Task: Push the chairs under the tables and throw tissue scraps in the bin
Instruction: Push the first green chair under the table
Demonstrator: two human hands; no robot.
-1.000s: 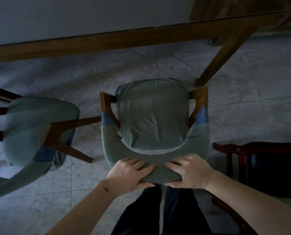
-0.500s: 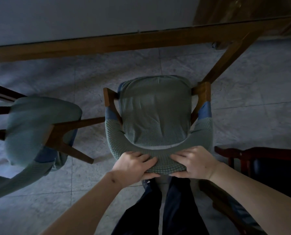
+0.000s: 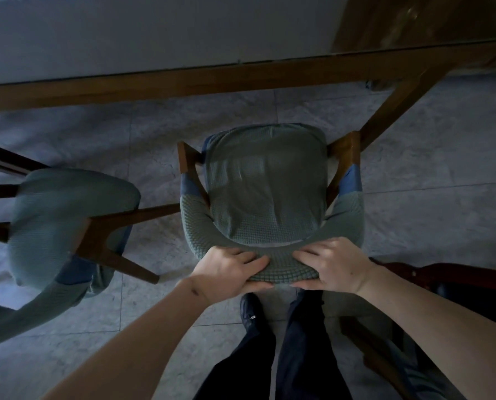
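Note:
A green-covered armchair (image 3: 265,186) with wooden arms stands right in front of me, its seat facing the table (image 3: 183,79). The seat's front edge sits a little short of the table's wooden rim. My left hand (image 3: 229,269) and my right hand (image 3: 334,267) both grip the top of the curved backrest, fingers on top and thumbs underneath. The chair's right arm is close to the slanted table leg (image 3: 397,111). No tissue scraps or bin are in sight.
A second green chair (image 3: 65,217) stands at an angle on the left, one wooden arm reaching toward the middle chair. A dark red wooden chair (image 3: 443,274) is at the right edge. My legs and a dark shoe (image 3: 251,311) are below, on grey tiled floor.
The middle chair has slid forward toward the table with both hands on its backrest, and I have stepped after it. Its right arm now nears the table leg.

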